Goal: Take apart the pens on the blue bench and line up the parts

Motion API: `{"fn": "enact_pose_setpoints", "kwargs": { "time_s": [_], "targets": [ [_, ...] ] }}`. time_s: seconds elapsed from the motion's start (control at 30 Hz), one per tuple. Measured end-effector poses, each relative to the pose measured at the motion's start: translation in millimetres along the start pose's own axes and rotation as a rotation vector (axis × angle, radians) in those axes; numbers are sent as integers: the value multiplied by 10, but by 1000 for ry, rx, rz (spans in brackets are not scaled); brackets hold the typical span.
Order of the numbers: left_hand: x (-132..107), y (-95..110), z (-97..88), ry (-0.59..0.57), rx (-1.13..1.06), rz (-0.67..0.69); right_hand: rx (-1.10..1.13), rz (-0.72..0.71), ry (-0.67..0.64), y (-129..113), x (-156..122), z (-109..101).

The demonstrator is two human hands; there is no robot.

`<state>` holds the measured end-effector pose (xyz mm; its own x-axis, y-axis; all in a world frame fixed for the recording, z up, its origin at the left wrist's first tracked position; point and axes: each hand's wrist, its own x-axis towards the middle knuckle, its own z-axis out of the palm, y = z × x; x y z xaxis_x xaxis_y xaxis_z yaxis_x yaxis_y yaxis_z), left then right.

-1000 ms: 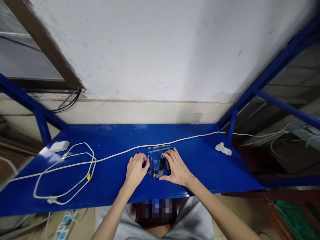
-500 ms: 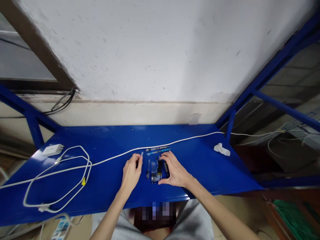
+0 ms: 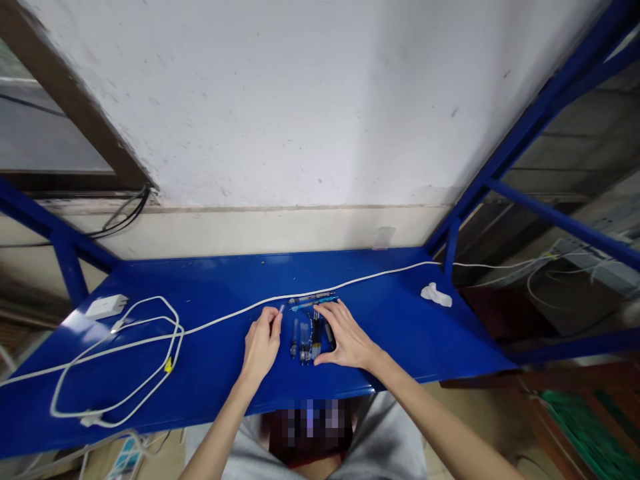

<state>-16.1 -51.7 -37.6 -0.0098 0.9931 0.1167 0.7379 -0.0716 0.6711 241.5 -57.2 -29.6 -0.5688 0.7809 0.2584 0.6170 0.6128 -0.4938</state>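
Note:
My left hand (image 3: pixel 262 339) is closed with fingers curled, pinching a short clear plastic tube (image 3: pixel 282 309) that looks like a pen part; only its tip shows. My right hand (image 3: pixel 350 337) is open, thumb and fingers spread apart around the dark pen refills (image 3: pixel 317 333) lying on the blue table. Whether the fingertips touch the ends of these refills I cannot tell. To their left lie clear pen barrels (image 3: pixel 304 340) with dark ends. A dark pen piece (image 3: pixel 330 335) lies partly under my right palm. Behind, a blue pen (image 3: pixel 309 305) lies crosswise beside a greyish pen (image 3: pixel 311 297).
A white cable (image 3: pixel 235 312) crosses the blue table (image 3: pixel 215 393) behind the pens and loops at the left. A white charger (image 3: pixel 107 306) sits at the far left, a crumpled white tissue (image 3: pixel 436 295) at the right. The wall (image 3: pixel 280 233) closes the back.
The view has shifted slightly. The right hand's fingers stay arched around the refills, which now show more plainly. The left hand keeps the clear tube in much the same place.

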Motion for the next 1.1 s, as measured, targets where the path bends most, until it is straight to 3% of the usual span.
{"fn": "enact_pose_setpoints", "kwargs": {
  "time_s": [1.1],
  "targets": [
    [5,35,6,15,10,81,-40,-52,12,21,4,11]
  ]
}}
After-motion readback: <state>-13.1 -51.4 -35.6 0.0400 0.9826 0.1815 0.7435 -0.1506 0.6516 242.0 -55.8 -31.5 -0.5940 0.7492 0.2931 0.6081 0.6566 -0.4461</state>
